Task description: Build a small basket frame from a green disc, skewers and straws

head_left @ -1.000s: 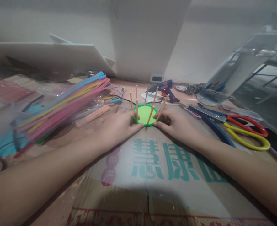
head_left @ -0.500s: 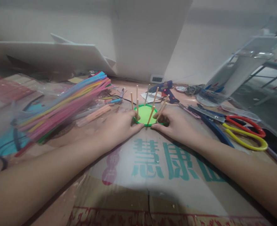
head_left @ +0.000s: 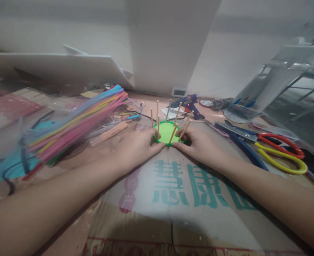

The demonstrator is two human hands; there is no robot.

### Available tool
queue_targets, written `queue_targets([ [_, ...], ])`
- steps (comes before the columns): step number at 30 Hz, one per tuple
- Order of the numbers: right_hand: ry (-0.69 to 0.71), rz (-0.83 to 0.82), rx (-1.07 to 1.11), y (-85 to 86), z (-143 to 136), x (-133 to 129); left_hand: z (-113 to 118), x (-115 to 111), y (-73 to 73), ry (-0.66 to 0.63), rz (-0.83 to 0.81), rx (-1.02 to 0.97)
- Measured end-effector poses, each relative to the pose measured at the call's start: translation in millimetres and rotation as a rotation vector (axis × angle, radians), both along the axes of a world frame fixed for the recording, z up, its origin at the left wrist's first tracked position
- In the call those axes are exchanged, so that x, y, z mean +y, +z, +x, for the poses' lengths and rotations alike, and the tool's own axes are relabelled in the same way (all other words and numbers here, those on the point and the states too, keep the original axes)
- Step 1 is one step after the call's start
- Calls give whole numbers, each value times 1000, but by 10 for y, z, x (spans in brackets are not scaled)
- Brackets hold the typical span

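Observation:
A bright green round base [head_left: 166,132] with a darker green rim lies on the printed cardboard [head_left: 170,220]. Several thin wooden sticks [head_left: 173,133] stand up around its edge, some leaning. My left hand [head_left: 143,142] grips the left side of the base, thumb along the front rim and fingers curled by the sticks. On the opposite side my right hand [head_left: 196,142] holds the rim in the same way, with its fingertips against the right-hand sticks. Both thumbs nearly meet at the front.
A bundle of coloured pipe cleaners [head_left: 84,121] lies at the left. Behind the base is a blue glue gun [head_left: 186,104] with a red light. Scissors [head_left: 279,145] with red and yellow handles lie at the right, near a clear plastic container [head_left: 255,92]. White boards [head_left: 52,71] lean at the back left.
The whole view has shifted slightly, so everything sits a little lower and further right. Both hands keep the same hold on the green base.

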State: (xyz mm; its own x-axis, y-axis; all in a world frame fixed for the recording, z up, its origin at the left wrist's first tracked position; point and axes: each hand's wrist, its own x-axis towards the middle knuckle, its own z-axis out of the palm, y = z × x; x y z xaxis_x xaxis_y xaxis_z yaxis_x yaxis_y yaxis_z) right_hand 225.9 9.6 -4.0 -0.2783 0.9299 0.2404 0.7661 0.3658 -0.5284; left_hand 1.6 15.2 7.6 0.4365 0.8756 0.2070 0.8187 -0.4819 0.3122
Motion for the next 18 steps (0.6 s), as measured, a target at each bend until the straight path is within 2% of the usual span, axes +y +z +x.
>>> queue_targets([
  [8,4,-23,-68,64,-16,-35,-32,21,-60,-5,15,-2],
  [13,-17,20,-40,16,-32,-17,-12,2,-29,-4,13,-3],
  [18,22,66,-52,-20,-14,8,-15,-33,29,-8,-13,14],
])
